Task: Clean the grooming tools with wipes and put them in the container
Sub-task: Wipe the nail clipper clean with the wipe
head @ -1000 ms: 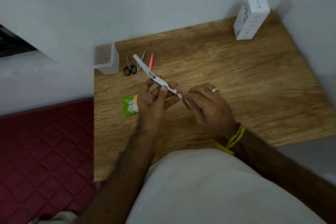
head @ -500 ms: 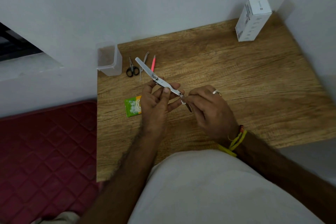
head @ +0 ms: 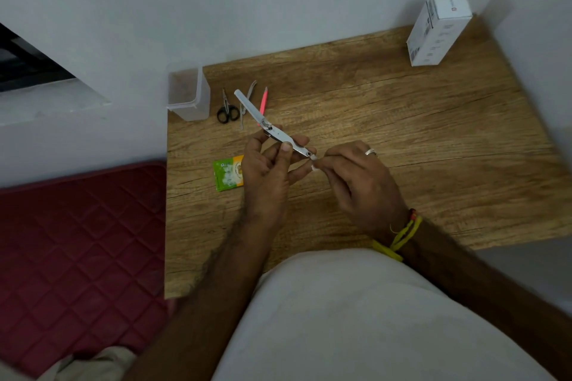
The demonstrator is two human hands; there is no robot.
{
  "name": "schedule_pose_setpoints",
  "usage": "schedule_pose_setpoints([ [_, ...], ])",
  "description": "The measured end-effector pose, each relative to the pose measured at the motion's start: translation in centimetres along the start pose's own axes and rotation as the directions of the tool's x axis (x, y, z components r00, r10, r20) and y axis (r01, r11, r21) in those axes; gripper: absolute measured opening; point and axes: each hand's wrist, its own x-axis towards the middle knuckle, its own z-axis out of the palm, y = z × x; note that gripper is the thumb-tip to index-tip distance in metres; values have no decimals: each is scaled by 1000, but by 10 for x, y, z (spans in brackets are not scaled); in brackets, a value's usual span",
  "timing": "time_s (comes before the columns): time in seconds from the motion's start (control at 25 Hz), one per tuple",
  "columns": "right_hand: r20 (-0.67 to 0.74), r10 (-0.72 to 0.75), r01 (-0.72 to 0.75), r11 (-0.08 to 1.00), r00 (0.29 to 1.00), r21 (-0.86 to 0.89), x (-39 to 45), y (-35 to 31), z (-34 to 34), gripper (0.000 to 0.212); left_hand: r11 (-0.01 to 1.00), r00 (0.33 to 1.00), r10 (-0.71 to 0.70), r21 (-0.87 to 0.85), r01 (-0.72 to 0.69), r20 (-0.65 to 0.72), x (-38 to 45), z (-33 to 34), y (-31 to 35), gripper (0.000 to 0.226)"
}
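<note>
- The left hand (head: 266, 170) grips a long metal clipper (head: 272, 128) above the tabletop (head: 387, 120), thumb pressed on its top face and fingers curled beneath.
- The clipper's lever is swung out and points away from the person, toward the container (head: 188, 93).
- The right hand (head: 362, 176) pinches the clipper's near tip with thumb and forefinger; a small white scrap shows at its fingertips, too small to tell whether it is a wipe.
- A ring (head: 370, 151) sits on a finger of the right hand, and yellow and red threads (head: 402, 235) circle that wrist.
- The container, clear plastic and without a lid, stands at the tabletop's far left corner against the wall.
- Just right of the container lie black-handled scissors (head: 227, 108); beside them, farther from the container, lie metal tweezers (head: 246, 102), then a pink tool (head: 263, 101). The clipper's lever crosses over the tweezers in this view.
- A green wipe sachet (head: 228, 172) lies flat on the tabletop, nearer the person than the container, partly hidden by the left hand.
- A white box (head: 439, 28) stands at the far right corner, well apart from the container.
- A red quilted mat (head: 77, 238) lies left of the tabletop, below the container's side.
</note>
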Motion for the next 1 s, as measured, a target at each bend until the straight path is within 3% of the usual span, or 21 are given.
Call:
schedule_pose_setpoints([
  [0.2, -55, 82, -75, 991, 995, 113, 0, -3, 2, 13, 999, 999, -26, -38, 27, 26, -2, 0, -3, 23],
  [0.44, -64, 56, -43, 981, 996, 191, 6, 4, -6, 17, 995, 997, 11, 95, -18, 80, -5, 1, -2, 48],
  [0.6, -60, 77, -64, 977, 995, 205, 9, 9, -8, 16, 996, 999, -42, 82, 41, 6, -5, 3, 1, 50],
  [0.76, -101, 77, -70, 995, 992, 77, 7, 7, -5, 13, 990, 988, -139, 19, 140, -72, -4, 4, -1, 54],
  [1.0, -89, -25, 16, 995, 996, -100, 7, 2, 1, 14, 994, 989, -97, 32, 101, -112, -4, 4, 0, 46],
])
